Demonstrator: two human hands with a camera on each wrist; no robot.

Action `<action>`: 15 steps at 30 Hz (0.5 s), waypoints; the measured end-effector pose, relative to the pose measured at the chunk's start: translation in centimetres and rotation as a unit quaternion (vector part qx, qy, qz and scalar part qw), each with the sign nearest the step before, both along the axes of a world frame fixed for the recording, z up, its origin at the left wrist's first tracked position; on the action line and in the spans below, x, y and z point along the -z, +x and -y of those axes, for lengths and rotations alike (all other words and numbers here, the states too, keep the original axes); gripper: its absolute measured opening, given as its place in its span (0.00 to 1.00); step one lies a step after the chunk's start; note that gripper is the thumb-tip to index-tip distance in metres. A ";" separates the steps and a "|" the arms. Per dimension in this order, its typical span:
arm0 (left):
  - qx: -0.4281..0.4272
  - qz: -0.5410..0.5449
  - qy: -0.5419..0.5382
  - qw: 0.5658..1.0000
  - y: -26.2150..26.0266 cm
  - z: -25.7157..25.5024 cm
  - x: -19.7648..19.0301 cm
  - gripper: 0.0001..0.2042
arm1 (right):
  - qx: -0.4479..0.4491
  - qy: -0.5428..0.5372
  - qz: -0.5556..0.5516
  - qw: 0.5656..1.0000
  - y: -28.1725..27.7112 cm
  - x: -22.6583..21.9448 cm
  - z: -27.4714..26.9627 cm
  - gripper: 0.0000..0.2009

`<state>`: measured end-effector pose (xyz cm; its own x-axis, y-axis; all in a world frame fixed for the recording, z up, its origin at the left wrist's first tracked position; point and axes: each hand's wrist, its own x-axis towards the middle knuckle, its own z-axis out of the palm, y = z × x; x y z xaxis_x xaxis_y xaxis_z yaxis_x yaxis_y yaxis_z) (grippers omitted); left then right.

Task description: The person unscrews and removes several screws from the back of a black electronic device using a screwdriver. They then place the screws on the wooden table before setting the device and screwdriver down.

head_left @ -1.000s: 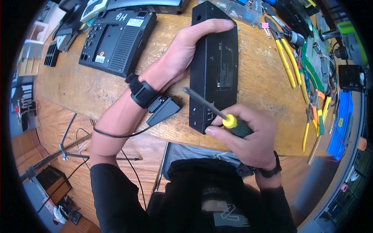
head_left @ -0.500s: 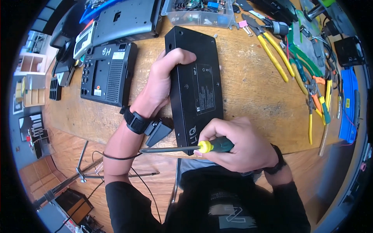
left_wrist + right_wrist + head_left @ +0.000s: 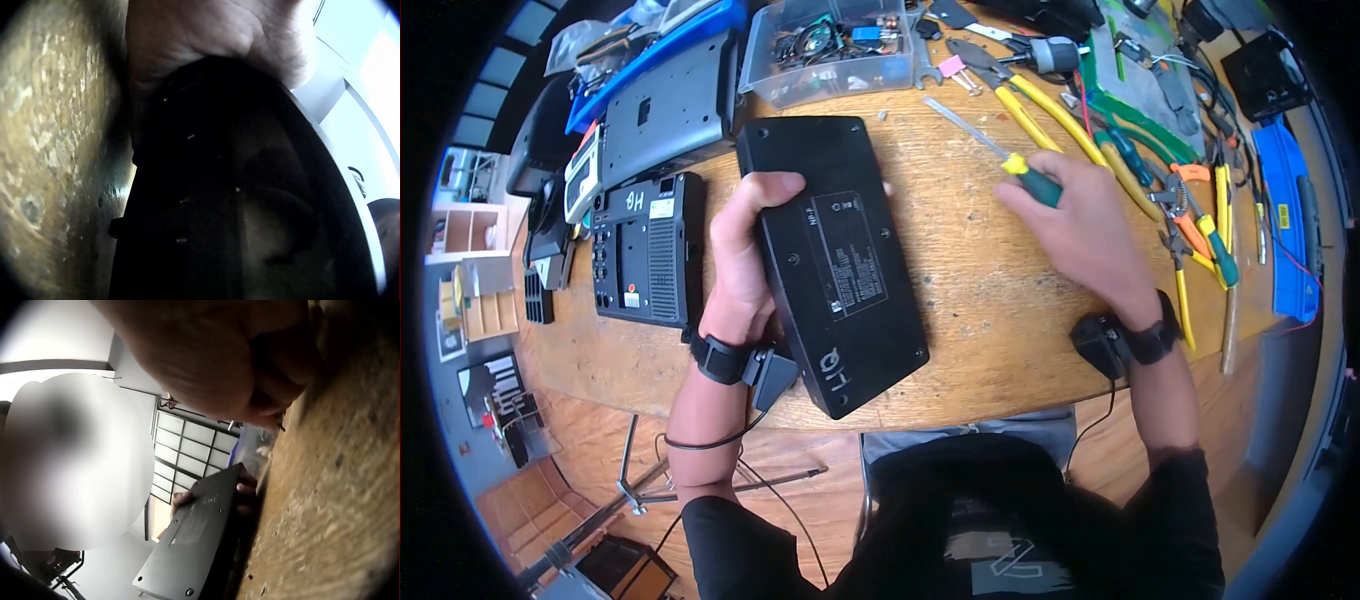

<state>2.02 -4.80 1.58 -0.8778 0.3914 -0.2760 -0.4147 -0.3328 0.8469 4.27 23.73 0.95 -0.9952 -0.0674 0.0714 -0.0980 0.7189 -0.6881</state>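
Observation:
My left hand (image 3: 742, 235) grips a flat black device (image 3: 880, 320) by its left edge, the thumb lying on its back panel and a fingertip showing at the far edge. That panel carries a printed label, corner screws and "HQ" in light lettering. In the left wrist view, the device's dark side (image 3: 169, 187) fills the middle below the palm. Away to the right, over the table, my right hand (image 3: 1090, 230) holds a flat-shafted screwdriver (image 3: 1033, 182) by its green and yellow handle, the tip pointing up and left. The right wrist view shows the device (image 3: 187, 544) tilted.
A second black device (image 3: 668, 250) marked "HQ" lies left of my left hand. Behind stand a larger dark panel (image 3: 670, 110) and a clear bin (image 3: 830, 80) of small parts. Yellow-handled pliers (image 3: 1025, 120) and several other tools spread along the right, near a blue tray (image 3: 1290, 230).
My right hand has moved away from the device's near end, out to the right, carrying the screwdriver. Its shaft swung from pointing left to up-left. The left hand keeps its grip on the device.

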 end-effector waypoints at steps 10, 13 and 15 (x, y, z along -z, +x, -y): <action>-0.028 0.004 0.007 1.000 -0.2 0.0 0.0 0.38 | -0.018 -0.089 0.015 0.996 0.1 -0.7 -1.3 0.15; -0.036 -0.014 0.010 0.999 -0.7 0.5 0.1 0.37 | -0.016 -0.176 0.006 0.984 0.8 -2.2 -2.4 0.15; -0.061 -0.016 0.010 0.998 -0.8 0.4 -0.1 0.36 | -0.021 -0.221 0.010 0.975 1.4 -3.8 -2.8 0.16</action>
<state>1.26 -5.18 1.73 -0.9271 0.2869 -0.2411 -0.3440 -0.3958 0.8515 5.68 26.56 4.72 -0.9936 -0.0755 0.0840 -0.1051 0.3463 -0.9322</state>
